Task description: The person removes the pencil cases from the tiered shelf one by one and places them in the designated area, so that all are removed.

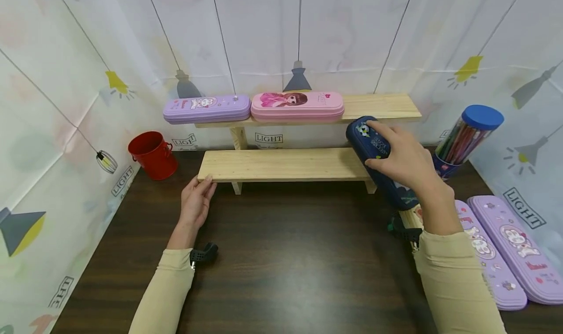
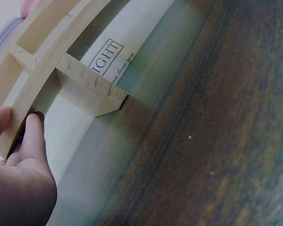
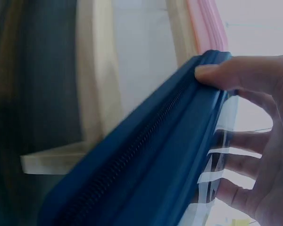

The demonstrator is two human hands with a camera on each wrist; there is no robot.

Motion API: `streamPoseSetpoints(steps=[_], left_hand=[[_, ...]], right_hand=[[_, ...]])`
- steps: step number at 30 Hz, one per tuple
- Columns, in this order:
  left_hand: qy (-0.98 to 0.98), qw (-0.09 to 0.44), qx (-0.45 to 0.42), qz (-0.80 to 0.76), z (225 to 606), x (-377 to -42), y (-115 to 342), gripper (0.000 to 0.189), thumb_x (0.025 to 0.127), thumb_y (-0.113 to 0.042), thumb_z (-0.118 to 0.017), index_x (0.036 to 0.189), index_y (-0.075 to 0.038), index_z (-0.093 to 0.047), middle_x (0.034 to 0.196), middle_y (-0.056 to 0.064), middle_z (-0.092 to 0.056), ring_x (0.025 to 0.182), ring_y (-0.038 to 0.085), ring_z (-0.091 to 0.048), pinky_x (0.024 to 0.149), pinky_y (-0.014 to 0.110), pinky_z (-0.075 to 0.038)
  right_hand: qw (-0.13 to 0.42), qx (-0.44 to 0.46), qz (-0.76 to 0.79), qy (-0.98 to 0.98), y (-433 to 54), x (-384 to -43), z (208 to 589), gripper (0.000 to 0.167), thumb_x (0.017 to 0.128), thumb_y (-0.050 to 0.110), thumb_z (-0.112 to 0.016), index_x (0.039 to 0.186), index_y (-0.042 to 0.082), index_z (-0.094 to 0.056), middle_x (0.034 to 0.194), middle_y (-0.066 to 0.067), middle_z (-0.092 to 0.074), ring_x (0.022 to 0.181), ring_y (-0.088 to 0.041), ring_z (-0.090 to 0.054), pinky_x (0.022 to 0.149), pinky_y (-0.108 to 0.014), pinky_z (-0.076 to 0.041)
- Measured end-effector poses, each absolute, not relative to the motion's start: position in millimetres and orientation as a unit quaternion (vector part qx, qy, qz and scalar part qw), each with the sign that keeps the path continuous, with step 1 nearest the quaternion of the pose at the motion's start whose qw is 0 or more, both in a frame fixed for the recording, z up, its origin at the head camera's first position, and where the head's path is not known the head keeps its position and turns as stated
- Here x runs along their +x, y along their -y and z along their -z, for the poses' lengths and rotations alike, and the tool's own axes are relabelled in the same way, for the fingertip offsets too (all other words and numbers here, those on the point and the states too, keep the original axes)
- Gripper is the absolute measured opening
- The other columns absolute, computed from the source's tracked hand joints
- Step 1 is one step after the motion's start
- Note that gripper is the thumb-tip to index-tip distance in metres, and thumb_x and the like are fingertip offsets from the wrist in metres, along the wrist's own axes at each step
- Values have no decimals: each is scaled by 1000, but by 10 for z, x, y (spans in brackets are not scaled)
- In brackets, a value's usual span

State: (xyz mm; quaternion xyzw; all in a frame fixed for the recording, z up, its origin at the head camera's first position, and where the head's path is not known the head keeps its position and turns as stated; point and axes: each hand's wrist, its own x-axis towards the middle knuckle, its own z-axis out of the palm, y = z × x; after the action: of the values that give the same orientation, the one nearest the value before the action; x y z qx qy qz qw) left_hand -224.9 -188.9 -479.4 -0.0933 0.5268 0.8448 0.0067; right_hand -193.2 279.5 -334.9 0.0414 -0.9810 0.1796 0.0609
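In the head view my right hand (image 1: 406, 160) grips a dark blue pencil case (image 1: 371, 141) by its long sides, thumb on one side and fingers over the other. The case hangs slanted in front of the right end of a two-tier wooden shelf. Its zipper (image 3: 146, 129) faces the right wrist camera. My left hand (image 1: 195, 204) pinches the front left corner of the lower board (image 1: 277, 164), thumb above and fingers beneath. On the upper board (image 1: 380, 107) lie a purple pencil case (image 1: 206, 109) and a pink pencil case (image 1: 296, 105), side by side.
A red bucket (image 1: 154, 155) stands left of the shelf. At the right, a blue-lidded tube of coloured pens (image 1: 468, 133) leans in a dark blue holder (image 1: 444, 167). Two more purple pencil cases (image 1: 521, 251) lie on the dark table (image 1: 286, 256), one partly behind my right sleeve.
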Motion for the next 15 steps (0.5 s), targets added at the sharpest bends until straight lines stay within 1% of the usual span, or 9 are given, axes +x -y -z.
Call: streamPoseSetpoints(steps=[5, 10, 15], left_hand=[[-529, 8, -96, -843, 4792, -2249, 1875, 58, 100, -15, -59, 152, -7, -36, 153, 12, -43, 133, 12, -54, 104, 18, -48], [-529, 5, -100, -843, 4806, -2260, 1881, 56, 100, -15, -60, 151, -7, -38, 152, 13, -44, 132, 11, -55, 103, 18, -49], [-533, 3, -93, -841, 4806, -2258, 1889, 56, 101, -15, -58, 152, -7, -37, 152, 13, -44, 133, 13, -53, 103, 18, -49]], right_hand=[[26, 37, -187, 981, -2750, -1785, 3570, 86, 85, 45, -72, 156, 43, -23, 151, -20, -41, 128, -46, -46, 91, -80, -42], [7, 36, -198, 979, -2712, -1692, 3686, 86, 85, 48, -72, 156, 42, -23, 154, -19, -39, 130, -48, -46, 93, -77, -43], [-2, 33, -203, 979, -2671, -1613, 3746, 87, 85, 54, -70, 156, 44, -20, 151, -20, -41, 125, -48, -48, 88, -78, -45]])
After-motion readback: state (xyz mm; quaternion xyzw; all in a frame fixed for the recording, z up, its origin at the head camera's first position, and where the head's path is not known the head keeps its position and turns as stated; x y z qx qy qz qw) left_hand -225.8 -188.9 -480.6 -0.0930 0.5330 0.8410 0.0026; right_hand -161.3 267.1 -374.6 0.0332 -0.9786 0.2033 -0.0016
